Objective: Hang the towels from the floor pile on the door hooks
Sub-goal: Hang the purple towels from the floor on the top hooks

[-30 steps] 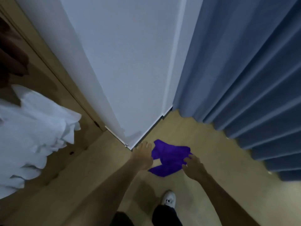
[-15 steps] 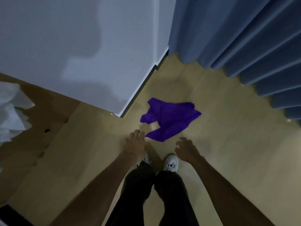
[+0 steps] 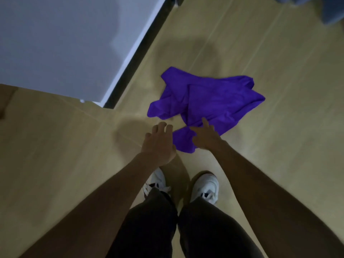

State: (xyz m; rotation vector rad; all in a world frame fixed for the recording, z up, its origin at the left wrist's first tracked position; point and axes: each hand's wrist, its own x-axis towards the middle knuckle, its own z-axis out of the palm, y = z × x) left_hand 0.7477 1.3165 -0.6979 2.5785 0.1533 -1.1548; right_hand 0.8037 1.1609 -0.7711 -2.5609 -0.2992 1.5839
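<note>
Far left, I see the pale wall panel (image 3: 61, 43) with its dark base strip running down to the wooden floor (image 3: 55, 155); no door hooks are in my view, so I cannot place them from here. Moving in, my left hand (image 3: 159, 144) reaches down over bare floor just beside the near edge of the purple towel (image 3: 210, 101), fingers loosely spread and holding nothing. I cannot tell whether it touches the cloth. Next to it, my right hand (image 3: 206, 136) lies over the towel's near fold, one finger stretched forward across the fabric and the rest relaxed, not yet closed on anything. The towel itself lies crumpled on the floor ahead of my white shoes (image 3: 204, 187), near the wall's corner, and it is the only towel I can see there. Top right, a bit of blue curtain (image 3: 333, 12) shows. I judge I am at the pickup step, with the grasp not yet made. The next move calls for both hands to gather the cloth and pinch a firm edge, because a limp, bunched towel will sag and trail when lifted.
</note>
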